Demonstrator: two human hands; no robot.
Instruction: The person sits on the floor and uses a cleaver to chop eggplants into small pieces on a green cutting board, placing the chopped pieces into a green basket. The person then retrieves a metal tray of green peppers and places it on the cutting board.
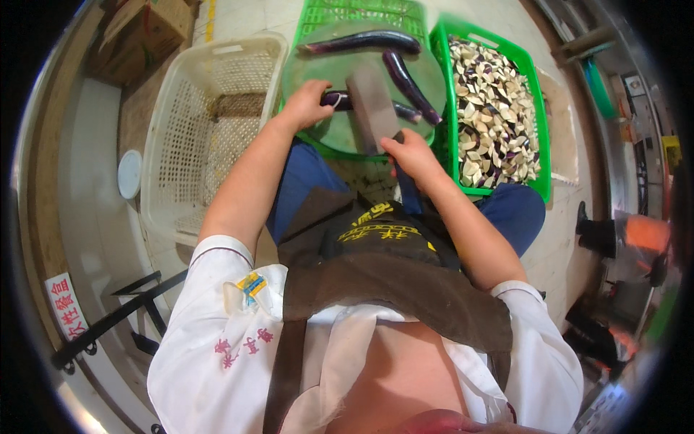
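A round green cutting board [341, 135] lies before me on a green plastic crate [358, 13]. My left hand [308, 106] is at the left end of a purple eggplant [405, 110], thumb and fingers at its tip. My right hand [415, 157] is closed on the handle of a cleaver [373, 108], whose motion-blurred blade is over that eggplant and hides its middle. A long eggplant [374, 39] lies across the board's far side, and another eggplant [406, 81] lies slanting at the right. To the right, a green crate [544, 146] holds many cut eggplant pieces [496, 114].
A white perforated basket [162, 135] stands close on the left, with a cardboard box [143, 38] beyond it. A black metal frame [124, 304] is at lower left. Another person's legs [596, 233] show at far right. Behind the right crate is a pale container [564, 125].
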